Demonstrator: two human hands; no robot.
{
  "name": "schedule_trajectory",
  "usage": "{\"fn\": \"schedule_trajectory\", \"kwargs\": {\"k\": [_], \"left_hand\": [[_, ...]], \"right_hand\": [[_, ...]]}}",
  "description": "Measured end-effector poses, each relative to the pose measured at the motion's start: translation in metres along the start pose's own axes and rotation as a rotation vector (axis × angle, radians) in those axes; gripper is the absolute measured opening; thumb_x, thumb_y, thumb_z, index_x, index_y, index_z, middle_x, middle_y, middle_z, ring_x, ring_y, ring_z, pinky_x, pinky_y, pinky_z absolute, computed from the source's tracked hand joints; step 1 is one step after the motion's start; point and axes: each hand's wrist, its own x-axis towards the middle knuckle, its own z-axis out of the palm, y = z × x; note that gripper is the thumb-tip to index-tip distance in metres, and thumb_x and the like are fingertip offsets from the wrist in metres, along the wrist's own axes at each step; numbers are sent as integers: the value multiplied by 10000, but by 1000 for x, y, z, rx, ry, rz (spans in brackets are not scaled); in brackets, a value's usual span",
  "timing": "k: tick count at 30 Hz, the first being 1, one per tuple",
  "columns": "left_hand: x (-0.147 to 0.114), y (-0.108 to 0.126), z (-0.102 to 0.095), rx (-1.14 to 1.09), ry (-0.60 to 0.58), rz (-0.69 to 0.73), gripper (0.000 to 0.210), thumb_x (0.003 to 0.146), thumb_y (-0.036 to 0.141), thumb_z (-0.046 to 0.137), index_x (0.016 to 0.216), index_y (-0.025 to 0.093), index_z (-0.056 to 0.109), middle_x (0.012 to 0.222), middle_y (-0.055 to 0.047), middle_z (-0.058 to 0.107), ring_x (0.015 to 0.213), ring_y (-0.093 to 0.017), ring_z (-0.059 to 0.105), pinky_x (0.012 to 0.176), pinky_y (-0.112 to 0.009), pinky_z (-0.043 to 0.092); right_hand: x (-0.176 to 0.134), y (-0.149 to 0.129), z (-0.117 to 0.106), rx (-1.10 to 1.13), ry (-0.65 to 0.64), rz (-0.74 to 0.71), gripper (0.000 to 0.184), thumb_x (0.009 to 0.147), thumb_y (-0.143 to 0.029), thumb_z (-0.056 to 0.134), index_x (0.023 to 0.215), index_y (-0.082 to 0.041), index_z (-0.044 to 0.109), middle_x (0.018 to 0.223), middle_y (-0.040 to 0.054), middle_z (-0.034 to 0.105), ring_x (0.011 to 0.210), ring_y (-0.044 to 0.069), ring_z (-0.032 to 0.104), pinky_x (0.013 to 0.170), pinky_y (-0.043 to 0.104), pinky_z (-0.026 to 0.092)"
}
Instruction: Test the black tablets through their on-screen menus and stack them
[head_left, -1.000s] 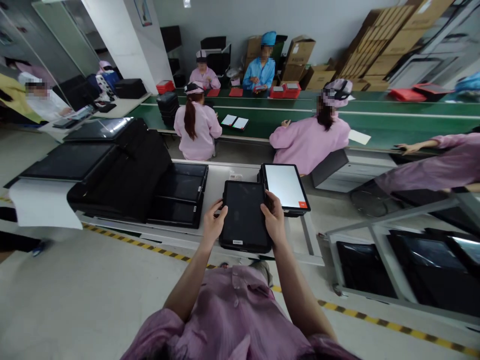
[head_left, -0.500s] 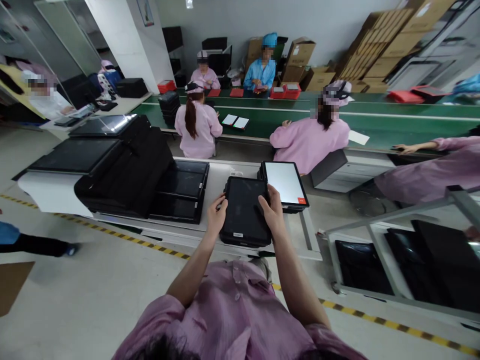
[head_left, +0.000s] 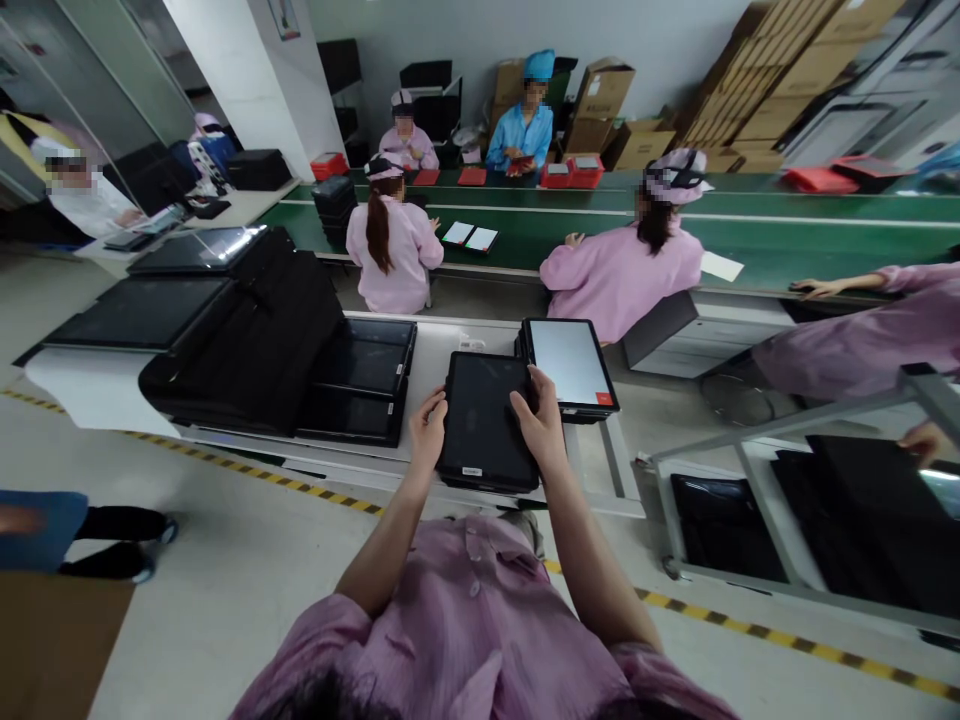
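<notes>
A black tablet (head_left: 486,415) with a dark screen and a small white label lies at the front edge of the table, on top of what looks like a stack of similar tablets. My left hand (head_left: 429,430) grips its left edge, the fingers partly hidden behind it. On the other side my right hand (head_left: 541,422) holds the right edge, thumb lying over the screen. Just beyond my right hand, a tablet with a lit white screen (head_left: 568,360) and a red corner mark tops another stack.
Dark tablets (head_left: 352,410) and a large black pile (head_left: 247,330) fill the table's left. Co-workers in pink (head_left: 394,245) sit along a green conveyor (head_left: 630,240). A metal trolley (head_left: 739,450) with black items stands at right. Someone's legs (head_left: 120,525) show at left.
My hands keep their hold on the tablet, with little visible movement. The person at left has come further into view, and a hand now shows over the trolley at right.
</notes>
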Motion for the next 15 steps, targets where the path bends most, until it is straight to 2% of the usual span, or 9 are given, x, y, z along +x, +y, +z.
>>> {"fn": "schedule_trajectory", "kwargs": {"k": [4, 8, 12, 15], "left_hand": [[-6, -1, -1, -190, 0, -98, 351, 909, 452, 737, 1137, 209, 847, 1335, -95, 807, 1314, -301, 723, 1184, -462, 530], [-17, -4, -8, -289, -16, -162, 402, 854, 499, 812, 1139, 218, 859, 1319, -91, 814, 1327, -323, 713, 1184, -462, 522], [-25, -9, -16, -287, -49, -167, 425, 845, 546, 832, 1101, 208, 867, 1341, -107, 803, 1328, -334, 706, 1160, -460, 530], [-25, -13, -18, -251, -68, -139, 448, 862, 577, 817, 1117, 212, 865, 1373, -108, 788, 1325, -323, 705, 1146, -439, 532]], "right_hand": [[-6, 4, -1, 58, 3, 5, 614, 993, -543, 684, 1532, -298, 521, 1569, 91, 585, 1488, 281, 548, 1315, 513, 399], [-23, -2, -9, 102, -47, 7, 659, 999, -539, 707, 1574, -323, 468, 1606, 93, 562, 1542, 294, 509, 1312, 525, 422], [-44, -13, -23, 74, -170, 0, 836, 969, -512, 775, 1675, -373, 350, 1737, 69, 421, 1628, 311, 395, 1344, 556, 376], [-47, -12, -32, 11, -254, -54, 918, 941, -485, 813, 1704, -415, 307, 1815, 22, 278, 1678, 310, 294, 1373, 554, 317]]}}
